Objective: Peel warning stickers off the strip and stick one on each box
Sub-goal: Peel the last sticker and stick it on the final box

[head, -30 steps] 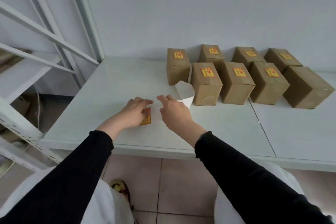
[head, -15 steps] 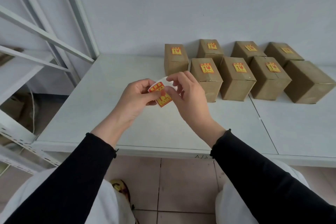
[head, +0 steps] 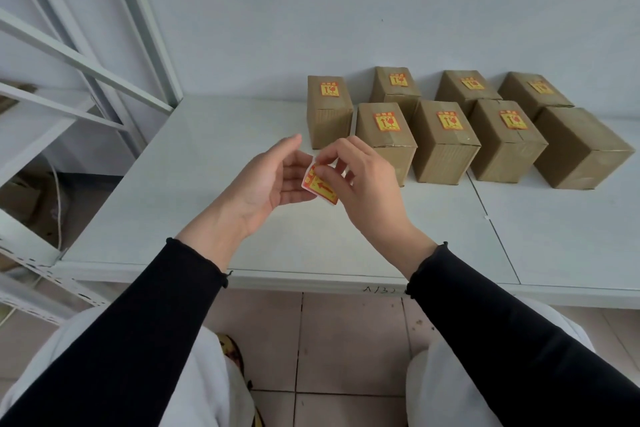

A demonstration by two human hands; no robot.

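Observation:
Both hands are raised above the white table (head: 194, 218), holding a sticker strip (head: 320, 185) with a yellow-and-red warning sticker on white backing. My left hand (head: 266, 184) supports the strip from the left with its palm half open. My right hand (head: 363, 184) pinches the strip's top edge with thumb and forefinger. Several brown cardboard boxes stand in two rows at the back right. Most carry a sticker on top, such as the front-left one (head: 384, 139). The front-right box (head: 581, 146) has a bare top.
A white metal shelf frame (head: 86, 66) rises at the left, with cardboard and a cable below it. A seam (head: 495, 222) splits the tabletop at the right. The table's front edge runs just above my knees and the tiled floor.
My hands lifted the strip from the tabletop up in front of me. The left hand's grip has loosened to an open palm and the right fingers now pinch the strip's top edge.

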